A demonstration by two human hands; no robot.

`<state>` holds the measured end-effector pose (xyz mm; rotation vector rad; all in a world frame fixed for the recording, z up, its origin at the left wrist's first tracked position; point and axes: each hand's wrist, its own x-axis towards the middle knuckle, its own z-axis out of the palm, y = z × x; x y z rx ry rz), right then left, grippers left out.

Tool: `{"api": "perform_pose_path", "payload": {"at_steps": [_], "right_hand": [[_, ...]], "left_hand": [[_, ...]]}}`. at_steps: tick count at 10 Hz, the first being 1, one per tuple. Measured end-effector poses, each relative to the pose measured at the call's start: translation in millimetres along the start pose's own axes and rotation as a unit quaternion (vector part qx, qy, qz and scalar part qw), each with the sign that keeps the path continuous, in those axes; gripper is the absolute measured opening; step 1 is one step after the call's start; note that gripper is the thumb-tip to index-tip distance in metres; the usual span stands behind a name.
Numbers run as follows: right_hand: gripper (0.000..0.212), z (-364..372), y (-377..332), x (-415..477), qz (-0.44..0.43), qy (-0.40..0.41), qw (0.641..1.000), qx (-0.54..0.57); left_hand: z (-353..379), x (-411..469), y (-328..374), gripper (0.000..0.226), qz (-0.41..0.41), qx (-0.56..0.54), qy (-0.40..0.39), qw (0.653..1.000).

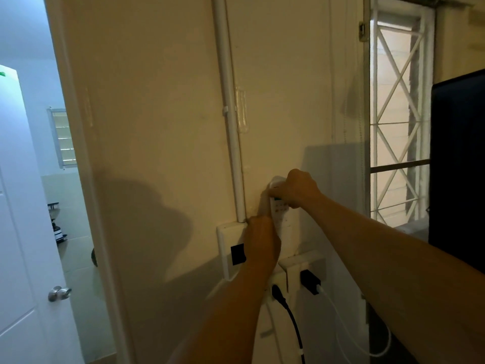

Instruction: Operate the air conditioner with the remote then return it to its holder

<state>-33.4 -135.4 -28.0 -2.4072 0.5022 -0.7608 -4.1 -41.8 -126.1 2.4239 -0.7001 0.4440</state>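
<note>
A white air conditioner remote (284, 219) stands upright against the cream wall, its buttons facing me. My right hand (299, 190) is closed around its top end. My left hand (262, 241) rests against its lower left side, fingers pointing up along the edge. The holder (294, 243) is mostly hidden behind the remote and my hands, so I cannot tell how deep the remote sits in it.
A white conduit pipe (231, 114) runs down to a wall box (229, 248). Below, sockets (301, 269) carry a black plug (279, 295) and a charger (311, 281) with cables. A dark screen (458, 166) stands at the right, a barred window (396, 114) beside it, an open door (26, 232) left.
</note>
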Motion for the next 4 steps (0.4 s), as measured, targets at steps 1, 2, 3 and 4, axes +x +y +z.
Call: {"api": "perform_pose_path", "payload": {"at_steps": [1, 2, 3, 4], "right_hand": [[0.047, 0, 6, -7, -0.015, 0.009, 1.0, -0.008], [0.053, -2, 11, -15, 0.0, 0.012, 1.0, -0.017], [0.057, -15, 18, -26, -0.006, 0.027, 0.998, -0.05], [0.051, -33, 19, -38, -0.019, 0.044, 0.999, -0.015]], "left_hand": [[2, -6, -2, 0.022, -0.005, -0.005, 0.028, 1.0], [6, -4, -3, 0.024, -0.018, -0.015, 0.036, 0.999], [6, -4, 0, 0.023, -0.014, -0.038, 0.045, 0.998], [5, -6, -2, 0.019, -0.025, -0.046, 0.054, 0.997]]}}
